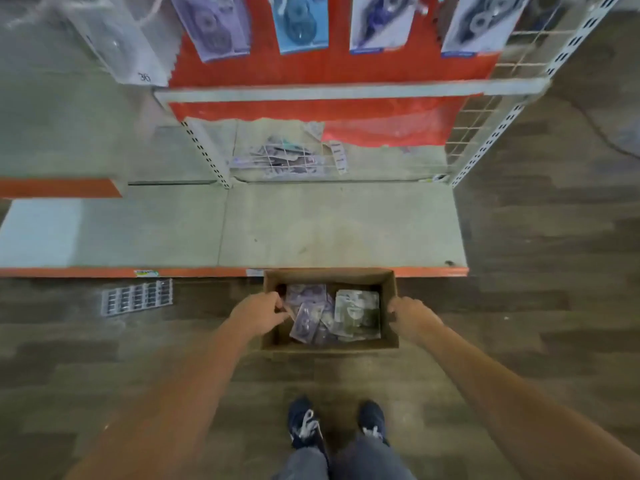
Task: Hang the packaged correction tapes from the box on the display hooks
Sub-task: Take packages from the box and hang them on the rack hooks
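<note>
A brown cardboard box (pixel 389 317) sits on the floor against the orange edge of the bottom shelf. Inside lie several packaged correction tapes (pixel 308 317), purple ones on the left and a pale stack on the right. My left hand (pixel 258 315) grips the box's left wall, fingers curled over the rim. My right hand (pixel 407 317) grips the right wall the same way. Hung correction tapes (pixel 299 24) in purple, blue and dark colours show at the top against the red back panel.
The grey bottom shelf (pixel 311 223) stretches behind the box. More packages lie in a wire basket (pixel 287 161) at its back. A clear blister pack (pixel 136 297) lies on the wood floor at left. A white upright (pixel 485 147) bounds the bay on the right. My shoes (pixel 336 424) stand below.
</note>
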`<state>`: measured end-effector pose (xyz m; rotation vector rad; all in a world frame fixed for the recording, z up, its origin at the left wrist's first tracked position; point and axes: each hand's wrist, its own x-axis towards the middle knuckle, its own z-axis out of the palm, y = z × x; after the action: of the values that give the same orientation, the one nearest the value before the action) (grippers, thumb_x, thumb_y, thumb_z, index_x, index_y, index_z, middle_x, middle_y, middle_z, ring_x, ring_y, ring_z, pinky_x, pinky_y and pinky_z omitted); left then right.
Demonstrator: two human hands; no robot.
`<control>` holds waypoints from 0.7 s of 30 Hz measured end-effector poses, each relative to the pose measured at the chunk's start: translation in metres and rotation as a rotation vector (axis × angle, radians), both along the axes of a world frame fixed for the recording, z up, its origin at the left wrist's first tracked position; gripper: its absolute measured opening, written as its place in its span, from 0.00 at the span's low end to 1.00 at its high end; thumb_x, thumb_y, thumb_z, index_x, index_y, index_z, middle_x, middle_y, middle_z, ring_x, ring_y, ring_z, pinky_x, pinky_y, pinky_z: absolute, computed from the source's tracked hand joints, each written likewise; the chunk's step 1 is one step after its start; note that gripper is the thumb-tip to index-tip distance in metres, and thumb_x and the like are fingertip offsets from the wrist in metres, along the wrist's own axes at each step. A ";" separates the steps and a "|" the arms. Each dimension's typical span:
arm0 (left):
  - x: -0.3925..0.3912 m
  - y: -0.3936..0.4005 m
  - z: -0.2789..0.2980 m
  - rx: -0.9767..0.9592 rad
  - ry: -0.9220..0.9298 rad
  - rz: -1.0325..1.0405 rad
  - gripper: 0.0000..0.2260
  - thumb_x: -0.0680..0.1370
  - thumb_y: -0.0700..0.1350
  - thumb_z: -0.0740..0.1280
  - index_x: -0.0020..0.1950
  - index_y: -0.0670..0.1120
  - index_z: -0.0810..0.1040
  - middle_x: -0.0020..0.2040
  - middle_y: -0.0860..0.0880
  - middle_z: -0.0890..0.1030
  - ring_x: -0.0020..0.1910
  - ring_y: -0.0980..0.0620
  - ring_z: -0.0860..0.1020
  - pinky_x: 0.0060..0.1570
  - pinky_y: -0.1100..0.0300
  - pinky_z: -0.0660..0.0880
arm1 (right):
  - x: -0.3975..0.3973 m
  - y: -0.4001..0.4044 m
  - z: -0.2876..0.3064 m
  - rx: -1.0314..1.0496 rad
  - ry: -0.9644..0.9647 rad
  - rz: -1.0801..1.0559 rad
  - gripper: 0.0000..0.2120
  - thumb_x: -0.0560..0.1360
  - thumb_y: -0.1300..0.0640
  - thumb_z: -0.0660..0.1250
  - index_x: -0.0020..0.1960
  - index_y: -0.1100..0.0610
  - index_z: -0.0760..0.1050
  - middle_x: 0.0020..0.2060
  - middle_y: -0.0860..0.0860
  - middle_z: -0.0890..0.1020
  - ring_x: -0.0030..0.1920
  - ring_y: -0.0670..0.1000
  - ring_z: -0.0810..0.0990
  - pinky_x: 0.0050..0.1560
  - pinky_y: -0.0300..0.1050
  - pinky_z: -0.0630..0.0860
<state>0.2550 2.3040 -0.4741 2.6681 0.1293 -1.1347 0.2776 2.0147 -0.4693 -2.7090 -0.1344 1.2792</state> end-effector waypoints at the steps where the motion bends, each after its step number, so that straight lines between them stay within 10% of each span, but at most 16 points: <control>1: -0.002 0.001 -0.020 0.013 0.007 -0.016 0.13 0.78 0.53 0.64 0.57 0.46 0.75 0.57 0.46 0.79 0.57 0.47 0.77 0.54 0.54 0.73 | -0.003 0.002 -0.022 -0.008 0.024 0.002 0.18 0.77 0.57 0.61 0.66 0.59 0.69 0.63 0.57 0.73 0.64 0.59 0.72 0.62 0.50 0.72; 14: -0.006 -0.020 -0.336 -0.084 0.182 0.136 0.18 0.81 0.53 0.60 0.66 0.44 0.71 0.61 0.42 0.77 0.59 0.44 0.75 0.53 0.55 0.71 | 0.011 0.024 -0.324 -0.029 0.042 0.059 0.19 0.77 0.62 0.61 0.68 0.57 0.66 0.64 0.56 0.72 0.63 0.57 0.73 0.62 0.49 0.72; 21: 0.007 -0.002 -0.480 -0.223 0.265 0.516 0.37 0.69 0.53 0.74 0.73 0.41 0.63 0.64 0.41 0.74 0.58 0.43 0.76 0.54 0.52 0.77 | 0.032 0.019 -0.450 -0.065 0.003 0.103 0.24 0.76 0.59 0.63 0.70 0.57 0.61 0.69 0.57 0.65 0.67 0.59 0.68 0.63 0.50 0.70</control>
<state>0.2618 2.3016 -0.9544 2.1011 0.6530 -1.2247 0.3094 2.0337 -0.9189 -2.7876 -0.2393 1.3378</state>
